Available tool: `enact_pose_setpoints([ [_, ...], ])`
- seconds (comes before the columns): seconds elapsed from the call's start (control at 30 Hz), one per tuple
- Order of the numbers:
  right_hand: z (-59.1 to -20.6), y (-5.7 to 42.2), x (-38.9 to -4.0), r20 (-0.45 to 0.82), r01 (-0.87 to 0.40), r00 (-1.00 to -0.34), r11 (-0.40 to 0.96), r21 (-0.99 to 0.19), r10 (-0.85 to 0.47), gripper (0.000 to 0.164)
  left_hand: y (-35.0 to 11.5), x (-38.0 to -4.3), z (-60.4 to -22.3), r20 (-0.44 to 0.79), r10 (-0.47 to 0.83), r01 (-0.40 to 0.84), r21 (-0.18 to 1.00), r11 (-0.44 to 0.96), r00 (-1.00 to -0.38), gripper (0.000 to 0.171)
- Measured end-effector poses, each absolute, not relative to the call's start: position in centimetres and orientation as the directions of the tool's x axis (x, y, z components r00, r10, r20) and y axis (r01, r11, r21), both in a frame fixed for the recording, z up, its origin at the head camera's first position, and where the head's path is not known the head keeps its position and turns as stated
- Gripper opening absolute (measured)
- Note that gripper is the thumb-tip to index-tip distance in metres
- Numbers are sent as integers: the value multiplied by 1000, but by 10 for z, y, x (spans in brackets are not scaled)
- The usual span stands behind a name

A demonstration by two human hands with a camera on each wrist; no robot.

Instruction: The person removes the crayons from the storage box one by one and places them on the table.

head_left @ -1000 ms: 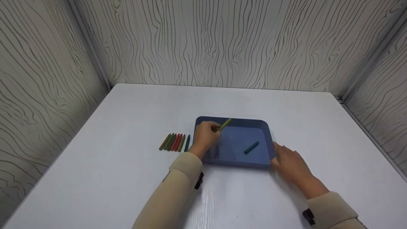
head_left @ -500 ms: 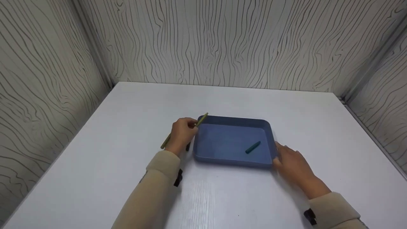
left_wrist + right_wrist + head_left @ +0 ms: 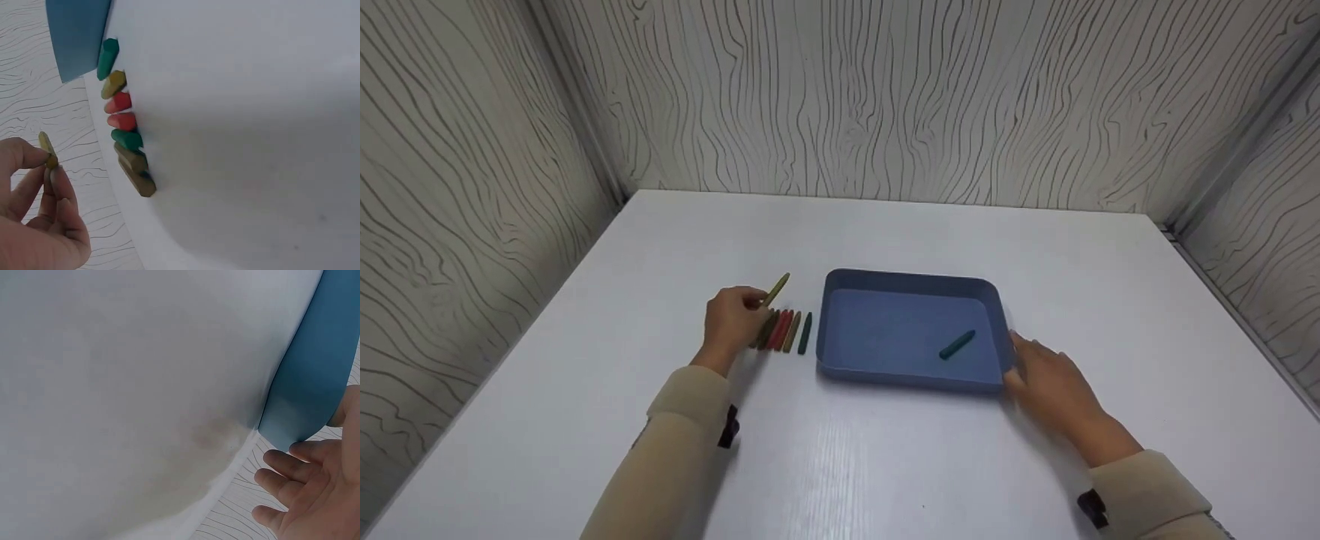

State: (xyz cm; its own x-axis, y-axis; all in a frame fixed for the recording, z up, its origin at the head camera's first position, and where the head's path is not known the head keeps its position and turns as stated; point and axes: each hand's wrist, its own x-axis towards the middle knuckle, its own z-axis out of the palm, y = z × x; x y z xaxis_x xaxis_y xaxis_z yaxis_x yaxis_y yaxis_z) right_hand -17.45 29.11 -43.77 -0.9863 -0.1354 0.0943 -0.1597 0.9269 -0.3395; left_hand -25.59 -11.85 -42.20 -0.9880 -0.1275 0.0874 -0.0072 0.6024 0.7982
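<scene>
My left hand (image 3: 733,321) pinches an olive-yellow crayon (image 3: 776,289) between thumb and fingertips, its tip pointing up and away. It hovers at the left end of a row of crayons lying side by side on the table. In the left wrist view that row runs from a green crayon (image 3: 108,59) past a yellow one, two red ones (image 3: 122,121) and another green to brownish ones (image 3: 138,180). My right hand (image 3: 1050,386) holds the near right corner of a blue tray (image 3: 911,380), thumb at the rim and forefinger on the outside. Inside the tray lies a dark green crayon (image 3: 957,344).
The white table (image 3: 840,465) reaches back to a wood-grain patterned wall (image 3: 855,105), with similar walls on the left and right. The tray stands just right of the row, close to its green end crayon.
From over the tray's left side, my left hand has moved left with the olive-yellow crayon to the row's far left end. My right hand has kept its place at the tray.
</scene>
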Motion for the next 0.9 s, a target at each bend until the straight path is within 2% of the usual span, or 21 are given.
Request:
enact_pose_setpoints([
  [0.57, -439, 292, -176, 107, -180, -982, 931, -318, -153, 55, -151, -248, -440, -31, -172, -132, 771, 623, -985, 31],
  [0.9, -437, 291, -174, 89, -162, -986, 930, -330, -140, 55, -152, -247, -442, -86, -187, -188, 736, 651, -979, 25],
])
